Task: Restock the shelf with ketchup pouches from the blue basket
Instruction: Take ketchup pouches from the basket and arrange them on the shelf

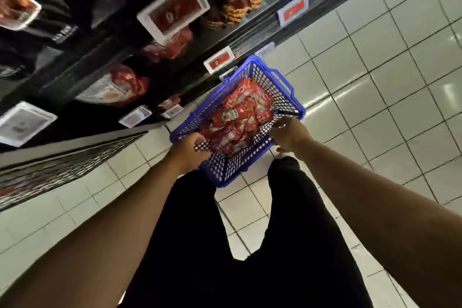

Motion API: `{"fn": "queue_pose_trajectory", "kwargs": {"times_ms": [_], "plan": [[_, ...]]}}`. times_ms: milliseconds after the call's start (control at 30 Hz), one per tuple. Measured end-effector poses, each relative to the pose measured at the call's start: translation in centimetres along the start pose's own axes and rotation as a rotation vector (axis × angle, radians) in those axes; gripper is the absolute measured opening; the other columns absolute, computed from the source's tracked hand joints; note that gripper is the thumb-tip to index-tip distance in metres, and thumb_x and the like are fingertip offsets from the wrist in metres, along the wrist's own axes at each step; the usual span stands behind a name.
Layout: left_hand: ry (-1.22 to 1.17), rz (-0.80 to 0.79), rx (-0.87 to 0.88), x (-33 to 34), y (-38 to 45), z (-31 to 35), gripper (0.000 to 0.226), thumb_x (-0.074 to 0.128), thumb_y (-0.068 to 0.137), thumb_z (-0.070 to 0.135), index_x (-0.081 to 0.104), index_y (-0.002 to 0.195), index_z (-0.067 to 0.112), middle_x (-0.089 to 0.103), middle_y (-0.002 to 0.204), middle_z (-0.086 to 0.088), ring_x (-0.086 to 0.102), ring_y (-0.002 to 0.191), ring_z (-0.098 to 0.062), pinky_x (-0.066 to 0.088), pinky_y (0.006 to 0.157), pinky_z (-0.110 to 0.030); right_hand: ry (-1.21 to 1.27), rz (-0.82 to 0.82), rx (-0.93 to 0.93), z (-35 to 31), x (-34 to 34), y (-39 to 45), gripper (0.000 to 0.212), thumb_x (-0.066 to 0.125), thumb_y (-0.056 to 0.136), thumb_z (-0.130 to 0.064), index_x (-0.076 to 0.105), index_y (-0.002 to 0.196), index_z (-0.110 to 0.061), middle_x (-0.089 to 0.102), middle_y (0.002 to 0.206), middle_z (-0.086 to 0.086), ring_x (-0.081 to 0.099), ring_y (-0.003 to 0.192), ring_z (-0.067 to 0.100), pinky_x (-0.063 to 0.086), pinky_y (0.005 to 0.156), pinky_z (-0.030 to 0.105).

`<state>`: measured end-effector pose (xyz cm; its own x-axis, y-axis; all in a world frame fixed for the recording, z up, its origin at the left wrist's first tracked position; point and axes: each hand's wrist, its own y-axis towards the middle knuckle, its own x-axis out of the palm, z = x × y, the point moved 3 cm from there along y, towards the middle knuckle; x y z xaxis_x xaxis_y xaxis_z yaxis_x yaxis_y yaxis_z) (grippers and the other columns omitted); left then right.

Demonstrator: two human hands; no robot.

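Seen from above, a person in dark trousers stands on a pale tiled floor. Both hands hold a blue basket full of red ketchup pouches. The left hand grips its near rim; the right hand holds the right rim. Beside it, a dark shelf carries blurred red packs, probably more pouches, and price tags.

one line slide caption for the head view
Both hands hold a blue basket of ketchup pouches beside the shelf.
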<state>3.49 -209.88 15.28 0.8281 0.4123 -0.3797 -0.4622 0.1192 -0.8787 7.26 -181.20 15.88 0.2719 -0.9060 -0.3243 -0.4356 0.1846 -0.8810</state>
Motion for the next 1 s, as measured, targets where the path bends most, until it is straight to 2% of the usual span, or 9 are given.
{"fn": "queue_pose_trajectory", "kwargs": {"times_ms": [100, 133, 267, 400, 500, 600, 800, 933, 1000], "plan": [[-0.026, -0.062, -0.092, 3.4, 4.9, -2.8, 0.059, 0.075, 0.085, 0.035, 0.051, 0.137, 0.023, 0.054, 0.141, -0.003, 0.055, 0.122, -0.026, 0.047, 0.095, -0.037, 0.071, -0.027, 0.082, 2.5, 2.6, 4.3, 0.009, 0.062, 0.092, -0.021, 0.061, 0.083, -0.024, 0.062, 0.090, 0.003, 0.064, 0.078, 0.021, 0.063, 0.077, 0.045], [-0.033, -0.077, -0.110, 4.5, 6.6, -3.6, 0.063, 0.076, 0.084, 0.037, 0.048, 0.139, 0.024, 0.051, 0.142, -0.004, 0.054, 0.122, -0.026, 0.047, 0.094, -0.038, 0.081, -0.040, 0.107, 3.4, 3.4, 6.0, 0.003, 0.063, 0.091, -0.021, 0.065, 0.090, -0.020, 0.062, 0.093, 0.004, 0.063, 0.077, 0.020, 0.063, 0.076, 0.043], [-0.093, -0.113, -0.161, 9.0, 14.5, -6.2, 0.086, 0.081, 0.076, 0.042, 0.036, 0.147, 0.026, 0.044, 0.148, -0.003, 0.048, 0.124, -0.023, 0.041, 0.094, -0.037, -0.071, -0.080, 0.106, 6.0, 6.0, 14.6, 0.032, 0.062, 0.093, -0.018, 0.065, 0.123, -0.005, 0.068, 0.117, 0.015, 0.062, 0.083, 0.019, 0.056, 0.053, 0.020], [-0.106, -0.093, -0.174, 13.9, 23.3, -8.1, 0.097, 0.083, 0.077, 0.042, 0.026, 0.154, 0.028, 0.036, 0.156, -0.003, 0.043, 0.134, -0.024, 0.040, 0.100, -0.036, -0.355, -0.040, -0.065, 6.3, 8.5, 23.2, 0.039, 0.058, 0.095, -0.034, 0.061, 0.128, -0.013, 0.066, 0.122, 0.011, 0.065, 0.107, 0.028, 0.049, 0.079, 0.027], [-0.140, -0.165, -0.232, 17.9, 28.7, -9.4, 0.116, 0.083, 0.079, 0.042, 0.003, 0.161, 0.027, 0.013, 0.168, -0.005, 0.022, 0.151, -0.028, 0.029, 0.119, -0.045, -0.471, -0.097, -0.188, 5.9, 10.9, 28.4, 0.048, 0.065, 0.092, -0.040, 0.059, 0.133, -0.016, 0.066, 0.118, 0.009, 0.064, 0.110, 0.027, 0.049, 0.085, 0.026], [-0.011, -0.214, -0.266, 21.5, 32.7, -10.8, 0.129, 0.081, 0.077, 0.053, -0.013, 0.159, 0.023, -0.007, 0.169, -0.006, 0.003, 0.155, -0.028, 0.016, 0.125, -0.046, -0.586, -0.131, -0.251, 6.0, 13.1, 34.0, 0.050, 0.063, 0.093, -0.039, 0.056, 0.138, -0.019, 0.066, 0.124, 0.009, 0.064, 0.113, 0.027, 0.055, 0.093, 0.034], [0.423, 0.054, -0.011, 23.9, 36.1, -12.3, 0.120, 0.072, 0.076, 0.066, 0.006, 0.158, 0.010, 0.012, 0.163, -0.018, 0.014, 0.150, -0.033, 0.018, 0.123, -0.044, -0.538, 0.021, -0.176, 7.3, 18.2, 39.7, 0.100, 0.082, 0.069, -0.053, 0.034, 0.150, -0.022, 0.040, 0.147, 0.015, 0.039, 0.134, 0.040, 0.043, 0.109, 0.049], [0.519, 0.189, -0.012, 23.3, 37.0, -11.9, 0.114, 0.081, 0.063, 0.068, 0.029, 0.148, 0.013, 0.036, 0.153, -0.014, 0.030, 0.143, -0.033, 0.030, 0.117, -0.053, -0.500, 0.159, -0.189, 7.3, 19.0, 40.4, 0.088, 0.086, 0.066, -0.050, 0.046, 0.142, -0.030, 0.053, 0.137, 0.009, 0.042, 0.131, 0.037, 0.041, 0.106, 0.051], [0.442, 0.137, 0.005, 22.8, 37.5, -11.7, 0.106, 0.087, 0.060, 0.061, 0.042, 0.144, 0.014, 0.046, 0.147, -0.011, 0.038, 0.140, -0.030, 0.033, 0.116, -0.050, -0.437, 0.113, -0.194, 7.2, 18.5, 40.0, 0.082, 0.091, 0.061, -0.047, 0.057, 0.133, -0.027, 0.063, 0.128, 0.004, 0.054, 0.123, 0.030, 0.046, 0.099, 0.039]]}}
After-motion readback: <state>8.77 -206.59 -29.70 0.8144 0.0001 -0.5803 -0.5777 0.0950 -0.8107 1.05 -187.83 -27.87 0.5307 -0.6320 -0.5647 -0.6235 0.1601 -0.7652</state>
